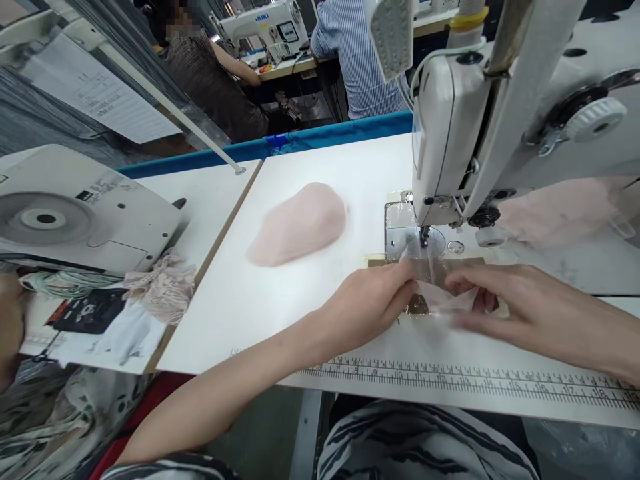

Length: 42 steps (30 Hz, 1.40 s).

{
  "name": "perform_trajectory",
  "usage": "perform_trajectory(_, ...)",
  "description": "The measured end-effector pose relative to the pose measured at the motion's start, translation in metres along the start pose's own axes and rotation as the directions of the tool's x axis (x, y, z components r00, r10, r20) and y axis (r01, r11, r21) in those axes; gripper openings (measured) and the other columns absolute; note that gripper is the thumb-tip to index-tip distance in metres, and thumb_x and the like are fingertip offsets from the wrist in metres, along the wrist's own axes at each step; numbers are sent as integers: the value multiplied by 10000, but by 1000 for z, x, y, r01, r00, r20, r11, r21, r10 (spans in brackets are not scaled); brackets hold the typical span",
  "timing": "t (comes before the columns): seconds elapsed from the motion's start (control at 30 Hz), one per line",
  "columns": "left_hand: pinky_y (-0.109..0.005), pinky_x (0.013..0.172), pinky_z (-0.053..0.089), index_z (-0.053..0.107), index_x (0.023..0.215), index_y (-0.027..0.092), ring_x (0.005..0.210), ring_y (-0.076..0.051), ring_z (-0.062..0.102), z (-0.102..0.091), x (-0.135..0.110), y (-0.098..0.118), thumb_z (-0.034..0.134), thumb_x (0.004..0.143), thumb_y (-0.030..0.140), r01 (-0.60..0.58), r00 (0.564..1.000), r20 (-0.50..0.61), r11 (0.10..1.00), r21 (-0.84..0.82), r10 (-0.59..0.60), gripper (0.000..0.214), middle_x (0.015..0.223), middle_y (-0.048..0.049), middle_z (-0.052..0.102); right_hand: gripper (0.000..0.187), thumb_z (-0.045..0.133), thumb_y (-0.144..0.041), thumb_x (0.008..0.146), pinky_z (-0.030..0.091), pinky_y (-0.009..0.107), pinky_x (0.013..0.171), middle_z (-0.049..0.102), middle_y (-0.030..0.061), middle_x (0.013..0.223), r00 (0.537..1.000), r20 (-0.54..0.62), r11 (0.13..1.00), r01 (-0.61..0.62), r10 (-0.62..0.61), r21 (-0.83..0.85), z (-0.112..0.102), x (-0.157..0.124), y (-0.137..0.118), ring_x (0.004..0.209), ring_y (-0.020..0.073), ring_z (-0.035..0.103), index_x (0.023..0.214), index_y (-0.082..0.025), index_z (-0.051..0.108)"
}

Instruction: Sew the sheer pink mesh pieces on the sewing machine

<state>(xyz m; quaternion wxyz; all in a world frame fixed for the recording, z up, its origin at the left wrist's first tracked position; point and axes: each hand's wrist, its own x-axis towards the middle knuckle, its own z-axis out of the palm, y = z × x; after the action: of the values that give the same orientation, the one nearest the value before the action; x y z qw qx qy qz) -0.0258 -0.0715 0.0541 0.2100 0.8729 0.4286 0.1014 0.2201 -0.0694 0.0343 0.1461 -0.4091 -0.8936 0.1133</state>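
Both my hands pinch a small, thin pale pink fabric piece (440,297) just in front of the needle plate (406,239) of a white sewing machine (500,113). My left hand (367,303) grips its left edge with closed fingers. My right hand (505,300) holds its right side, fingers pressed together over it. The piece lies flat on the white table (300,300), below the presser foot (425,239). A heap of pale pink fabric (300,223) rests on the table to the left of the machine.
A ruler strip (475,380) runs along the table's front edge. To the left sit a grey machine (75,213), lace trim (163,287) and cord. More pink fabric (555,210) lies behind the machine arm. Two people sit at another machine (270,27) in the back.
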Motion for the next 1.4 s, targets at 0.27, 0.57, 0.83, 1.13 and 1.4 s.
perform_trajectory(0.27, -266, 594, 481, 602, 1181, 103, 762, -183, 645, 1, 28, -6, 578, 888, 209, -79, 995, 67, 991, 111, 72, 312, 978, -89, 691, 273, 450, -169, 961, 461, 265, 516, 718, 72, 956, 982, -171, 992, 57, -76, -114, 17, 6, -2, 707, 177, 667, 1013, -207, 716)
perform_trajectory(0.57, -234, 522, 351, 637, 659, 134, 555, -86, 452, -11, 53, -22, 583, 850, 149, 10, 991, 135, 978, -211, 19, 199, 658, 9, 540, 324, 436, -219, 987, 426, 277, 493, 711, 27, 768, 937, -347, 999, -37, 39, 13, 10, 14, 6, 610, 161, 637, 1073, -236, 748)
perform_trajectory(0.83, -252, 566, 377, 616, 621, 149, 594, -93, 422, -2, 37, -32, 471, 991, 285, -110, 984, 96, 934, -341, 151, 419, 711, -2, 484, 259, 488, -196, 948, 410, 257, 508, 729, 1, 795, 978, -206, 995, -13, 34, 101, 9, 13, 1, 605, 140, 629, 945, -218, 746)
perform_trajectory(1.13, -321, 799, 437, 706, 1086, 190, 975, -173, 618, 41, 5, -26, 594, 953, 148, -386, 746, -235, 692, 610, 623, 179, 1000, -25, 734, 254, 546, -60, 831, 455, 420, 866, 743, 60, 1024, 964, -128, 965, 214, -234, -150, 13, 7, -6, 1073, 276, 606, 852, -204, 754)
perform_trajectory(1.4, -438, 1088, 425, 638, 1269, 128, 1207, -225, 636, 38, -9, -21, 513, 982, 131, -344, 846, -127, 712, 612, 518, 313, 1233, -112, 710, 354, 438, -49, 877, 448, 387, 881, 754, 24, 1013, 966, -118, 969, 218, -231, -118, 12, 9, -8, 922, 206, 676, 929, -217, 745)
